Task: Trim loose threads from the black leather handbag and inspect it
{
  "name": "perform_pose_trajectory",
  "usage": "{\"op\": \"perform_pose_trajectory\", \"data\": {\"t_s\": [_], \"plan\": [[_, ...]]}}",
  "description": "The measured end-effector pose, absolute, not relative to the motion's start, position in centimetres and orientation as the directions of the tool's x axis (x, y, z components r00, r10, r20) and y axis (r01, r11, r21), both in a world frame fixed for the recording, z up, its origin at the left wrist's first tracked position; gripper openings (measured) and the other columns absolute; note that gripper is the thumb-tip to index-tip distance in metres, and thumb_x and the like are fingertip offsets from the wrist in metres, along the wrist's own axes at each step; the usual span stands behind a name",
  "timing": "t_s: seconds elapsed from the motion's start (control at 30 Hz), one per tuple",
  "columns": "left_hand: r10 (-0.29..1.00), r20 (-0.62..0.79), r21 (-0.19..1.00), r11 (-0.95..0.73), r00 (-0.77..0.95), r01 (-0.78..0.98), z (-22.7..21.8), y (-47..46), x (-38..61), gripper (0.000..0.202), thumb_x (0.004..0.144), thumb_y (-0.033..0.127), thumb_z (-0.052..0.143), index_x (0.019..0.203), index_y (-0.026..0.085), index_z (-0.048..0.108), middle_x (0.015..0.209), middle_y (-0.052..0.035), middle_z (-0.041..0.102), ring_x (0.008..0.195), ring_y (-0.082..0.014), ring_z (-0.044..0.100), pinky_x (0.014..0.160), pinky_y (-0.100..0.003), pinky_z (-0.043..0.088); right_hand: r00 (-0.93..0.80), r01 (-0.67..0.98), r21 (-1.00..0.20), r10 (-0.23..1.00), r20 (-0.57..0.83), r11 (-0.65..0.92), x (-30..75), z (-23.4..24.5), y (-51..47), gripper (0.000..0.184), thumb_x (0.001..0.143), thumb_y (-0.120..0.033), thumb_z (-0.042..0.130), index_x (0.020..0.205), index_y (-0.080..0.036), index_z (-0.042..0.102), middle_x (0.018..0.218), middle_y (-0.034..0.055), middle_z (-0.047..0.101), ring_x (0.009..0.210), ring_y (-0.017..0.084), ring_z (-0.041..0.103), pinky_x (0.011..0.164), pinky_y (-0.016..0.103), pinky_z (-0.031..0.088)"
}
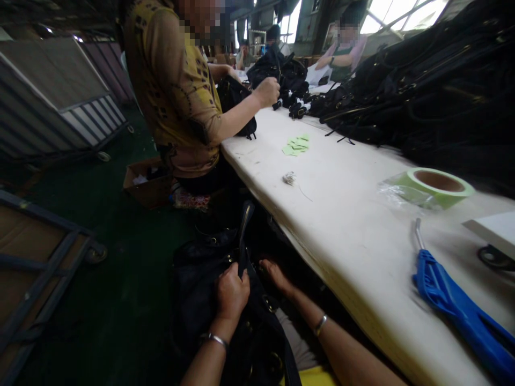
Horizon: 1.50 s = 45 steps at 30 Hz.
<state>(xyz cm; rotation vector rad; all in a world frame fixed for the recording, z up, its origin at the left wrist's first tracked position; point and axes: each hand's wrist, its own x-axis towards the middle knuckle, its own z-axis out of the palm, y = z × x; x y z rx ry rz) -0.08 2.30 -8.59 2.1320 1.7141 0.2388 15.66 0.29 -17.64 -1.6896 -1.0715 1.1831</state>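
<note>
Head view: we look down at a black leather handbag [207,268] lying across our lap at 6 o'clock, just beside the edge of the white desk [333,225]. Our left grip [232,294] is clamped around the bag's dark strap [243,238], which stands up out of the hand. Our right grip [276,277] sits at the bag's edge near a round metal ring [269,304], and we cannot tell whether it is closed on anything. On the desk, a roll of green tape [440,183] sits at 3 o'clock on clear plastic film [398,195], a blue-handled tool [454,303] lies at 4 o'clock, and green paper tags [296,146] lie at 1 o'clock. A heap of black bags [422,80] fills 2 o'clock. At 11 o'clock, a co-worker in a yellow top [177,80] holds another black bag [235,99] in one hand [267,91]. A cardboard box [147,183] stands on the floor at 10 o'clock.
</note>
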Motion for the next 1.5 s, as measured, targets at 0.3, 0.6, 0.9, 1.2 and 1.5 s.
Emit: {"op": "perform_pose_trajectory", "data": {"t_s": [0.3, 0.6, 0.9, 1.2, 1.5], "plan": [[0.967, -0.095, 0.385, -0.184, 0.237, 0.905, -8.6, 2.3, -0.2, 0.015, 0.090, 0.026, 0.052, 0.087, 0.017, 0.064, 0.087, -0.0112, 0.073, 0.086, -0.0297, 0.068, 0.072, -0.035, 0.043, 0.243, 0.090, -0.934, 0.917, -0.315, -0.345, 14.6, -17.5, 0.3, 0.025, 0.092, -0.034, 0.050, 0.103, -0.017, 0.063, 0.087, 0.0045, 0.064, 0.085, 0.020, 0.060, 0.080, 0.036, 0.049], [0.968, -0.082, 0.403, -0.186, 0.238, 0.896, -8.7, 2.3, -0.3, 0.014, 0.089, 0.026, 0.052, 0.086, 0.019, 0.063, 0.088, -0.0095, 0.073, 0.085, -0.0261, 0.069, 0.071, -0.033, 0.042, 0.225, 0.032, -0.934, 0.913, -0.341, -0.357, 14.4, -17.2, 1.2, 0.036, 0.086, -0.035, 0.043, 0.110, -0.017, 0.064, 0.101, 0.0072, 0.066, 0.101, 0.024, 0.059, 0.090, 0.037, 0.047], [0.972, -0.065, 0.408, -0.182, 0.227, 0.895, -9.0, 2.3, -0.5, 0.012, 0.085, 0.025, 0.052, 0.082, 0.019, 0.062, 0.084, -0.0103, 0.072, 0.082, -0.0265, 0.068, 0.069, -0.033, 0.040, 0.215, 0.047, -0.925, 0.908, -0.359, -0.377, 14.2, -15.7, 1.8, 0.040, 0.088, -0.035, 0.040, 0.116, -0.017, 0.060, 0.113, 0.0100, 0.064, 0.109, 0.025, 0.058, 0.095, 0.040, 0.046], [0.971, -0.066, 0.424, -0.183, 0.231, 0.887, -8.8, 2.4, -0.4, 0.010, 0.082, 0.024, 0.052, 0.081, 0.019, 0.061, 0.083, -0.0104, 0.071, 0.082, -0.0272, 0.068, 0.069, -0.034, 0.040, 0.223, 0.104, -0.902, 0.893, -0.390, -0.420, 14.2, -14.0, 0.9, 0.044, 0.088, -0.036, 0.043, 0.121, -0.012, 0.059, 0.121, 0.0136, 0.063, 0.115, 0.028, 0.056, 0.099, 0.040, 0.043], [0.969, -0.053, 0.438, -0.195, 0.241, 0.877, -8.9, 2.4, -0.8, 0.009, 0.081, 0.022, 0.050, 0.079, 0.020, 0.059, 0.081, -0.0099, 0.071, 0.081, -0.0257, 0.067, 0.069, -0.034, 0.039, 0.232, 0.192, -0.892, 0.902, -0.364, -0.409, 14.3, -14.0, 1.0, 0.042, 0.089, -0.032, 0.042, 0.120, -0.012, 0.061, 0.122, 0.0149, 0.064, 0.117, 0.028, 0.055, 0.104, 0.042, 0.040]]}}
